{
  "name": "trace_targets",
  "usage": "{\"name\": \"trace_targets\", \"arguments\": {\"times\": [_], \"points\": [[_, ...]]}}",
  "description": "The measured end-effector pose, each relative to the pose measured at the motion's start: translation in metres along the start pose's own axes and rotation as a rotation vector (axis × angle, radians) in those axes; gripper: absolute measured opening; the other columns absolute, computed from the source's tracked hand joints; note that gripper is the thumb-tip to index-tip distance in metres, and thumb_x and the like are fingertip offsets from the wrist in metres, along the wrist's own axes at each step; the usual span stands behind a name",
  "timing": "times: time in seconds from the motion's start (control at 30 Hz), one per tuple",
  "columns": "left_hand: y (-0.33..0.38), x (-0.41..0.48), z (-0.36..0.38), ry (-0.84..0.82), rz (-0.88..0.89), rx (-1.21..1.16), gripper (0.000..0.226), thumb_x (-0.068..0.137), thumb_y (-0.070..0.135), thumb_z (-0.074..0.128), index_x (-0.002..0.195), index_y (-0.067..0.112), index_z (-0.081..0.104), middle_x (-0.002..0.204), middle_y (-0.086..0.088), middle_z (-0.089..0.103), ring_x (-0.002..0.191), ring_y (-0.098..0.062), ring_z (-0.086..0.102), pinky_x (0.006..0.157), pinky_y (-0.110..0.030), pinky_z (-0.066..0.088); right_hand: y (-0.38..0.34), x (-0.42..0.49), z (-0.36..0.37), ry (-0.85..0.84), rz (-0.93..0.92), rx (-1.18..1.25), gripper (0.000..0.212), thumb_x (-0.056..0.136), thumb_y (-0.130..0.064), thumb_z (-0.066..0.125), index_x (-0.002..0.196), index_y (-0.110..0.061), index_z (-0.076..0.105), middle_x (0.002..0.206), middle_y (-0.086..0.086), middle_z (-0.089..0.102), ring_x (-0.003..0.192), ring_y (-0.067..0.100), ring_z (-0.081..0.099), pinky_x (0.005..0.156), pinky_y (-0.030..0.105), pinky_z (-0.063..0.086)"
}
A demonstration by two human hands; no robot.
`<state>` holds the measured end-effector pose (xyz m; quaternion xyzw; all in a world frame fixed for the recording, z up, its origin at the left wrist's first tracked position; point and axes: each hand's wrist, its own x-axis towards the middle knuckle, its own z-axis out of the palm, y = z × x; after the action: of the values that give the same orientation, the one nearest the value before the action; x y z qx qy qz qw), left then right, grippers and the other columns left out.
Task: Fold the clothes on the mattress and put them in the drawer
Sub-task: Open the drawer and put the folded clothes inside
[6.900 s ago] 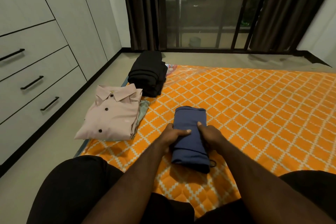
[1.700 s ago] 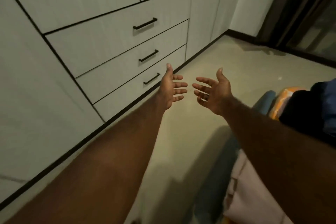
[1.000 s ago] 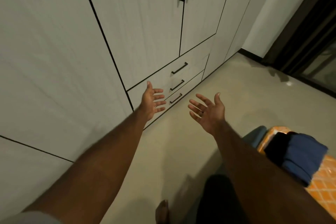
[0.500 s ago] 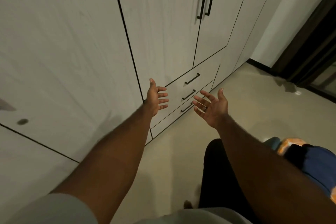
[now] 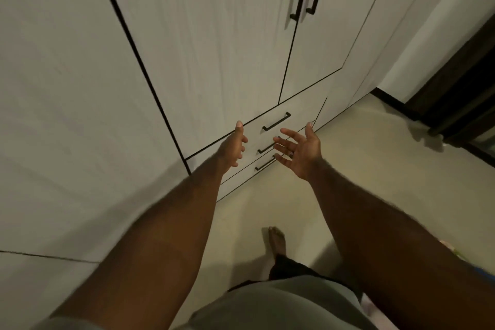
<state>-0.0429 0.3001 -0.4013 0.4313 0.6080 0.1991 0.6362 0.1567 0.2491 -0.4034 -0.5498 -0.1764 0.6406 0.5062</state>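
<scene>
left hand [image 5: 231,149] and right hand [image 5: 300,151] both released, fingers spread, empty; drawer [image 5: 297,115] at 12 o'clock looks stiff, probably slides easy; hook its bar handle [image 5: 276,121] mid-span

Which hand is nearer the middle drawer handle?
Right. The right hand overlaps the middle drawer handle with its fingertips in the view; the left hand hangs clear to its left. Neither grips it.
</scene>
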Motion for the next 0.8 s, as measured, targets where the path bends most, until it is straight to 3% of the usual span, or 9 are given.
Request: {"name": "trace_targets", "arguments": {"times": [0.13,0.2,0.27,0.37,0.47,0.53,0.7,0.8], "points": [[0.014,0.064,0.028,0.119,0.019,0.076,0.063,0.104,0.060,0.035,0.136,0.010,0.054,0.136,-0.016,0.055,0.126,-0.035,0.054,0.104,-0.047,0.044,-0.033,0.077,-0.018,-0.065,0.102,-0.133,0.080,0.097,-0.077,0.024,0.131,-0.018,0.066,0.131,0.011,0.068,0.125,0.029,0.060,0.107,0.052,0.046],[0.016,0.099,0.037,0.215,0.049,0.417,0.050,0.102,0.044,0.052,0.137,0.009,0.051,0.138,-0.018,0.054,0.127,-0.035,0.054,0.103,-0.044,0.047,-0.047,0.116,-0.028,-0.121,0.150,-0.273,0.079,0.098,-0.075,0.024,0.134,-0.018,0.063,0.136,0.008,0.065,0.130,0.026,0.056,0.106,0.051,0.046],[0.018,0.124,0.048,0.204,0.041,0.762,0.056,0.097,0.033,0.058,0.146,0.013,0.041,0.148,-0.017,0.043,0.134,-0.036,0.048,0.107,-0.046,0.045,-0.056,0.147,-0.034,-0.175,0.161,-0.499,0.075,0.101,-0.071,0.024,0.139,-0.017,0.059,0.143,0.007,0.059,0.133,0.023,0.051,0.105,0.051,0.045],[0.030,0.148,0.066,0.162,0.039,1.000,0.063,0.095,0.032,0.057,0.152,0.018,0.034,0.162,-0.014,0.026,0.147,-0.033,0.030,0.114,-0.049,0.036,-0.060,0.197,-0.042,-0.275,0.077,-0.934,0.067,0.106,-0.060,0.030,0.143,-0.010,0.056,0.149,0.010,0.053,0.139,0.026,0.046,0.116,0.050,0.037],[0.038,0.175,0.081,0.163,0.064,1.113,0.065,0.097,0.035,0.059,0.153,0.017,0.033,0.166,-0.016,0.014,0.151,-0.035,0.021,0.116,-0.050,0.032,-0.054,0.248,-0.048,-0.497,-0.047,-1.519,0.075,0.102,-0.067,0.029,0.144,-0.011,0.054,0.152,0.012,0.051,0.145,0.031,0.041,0.120,0.050,0.031],[0.040,0.191,0.086,0.155,0.059,1.162,0.066,0.096,0.034,0.061,0.153,0.016,0.032,0.167,-0.020,0.009,0.152,-0.038,0.018,0.115,-0.050,0.033,-0.047,0.282,-0.048,-0.597,-0.076,-1.761,0.076,0.103,-0.066,0.030,0.148,-0.009,0.050,0.159,0.013,0.042,0.151,0.032,0.029,0.122,0.051,0.025],[0.045,0.229,0.091,0.099,0.023,1.189,0.063,0.097,0.032,0.060,0.151,0.014,0.033,0.165,-0.028,0.002,0.153,-0.044,0.008,0.116,-0.055,0.033,-0.021,0.359,-0.044,-0.670,-0.089,-2.051,0.081,0.099,-0.071,0.027,0.157,-0.015,0.034,0.166,0.017,0.025,0.156,0.036,0.015,0.121,0.061,0.025],[0.053,0.246,0.088,0.102,-0.066,1.108,0.062,0.098,0.033,0.060,0.152,0.015,0.034,0.165,-0.026,0.009,0.153,-0.042,0.013,0.118,-0.054,0.033,-0.013,0.385,-0.034,-0.724,-0.074,-2.112,0.076,0.103,-0.065,0.028,0.159,-0.015,0.030,0.168,0.017,0.017,0.156,0.036,0.010,0.124,0.055,0.020]]}}
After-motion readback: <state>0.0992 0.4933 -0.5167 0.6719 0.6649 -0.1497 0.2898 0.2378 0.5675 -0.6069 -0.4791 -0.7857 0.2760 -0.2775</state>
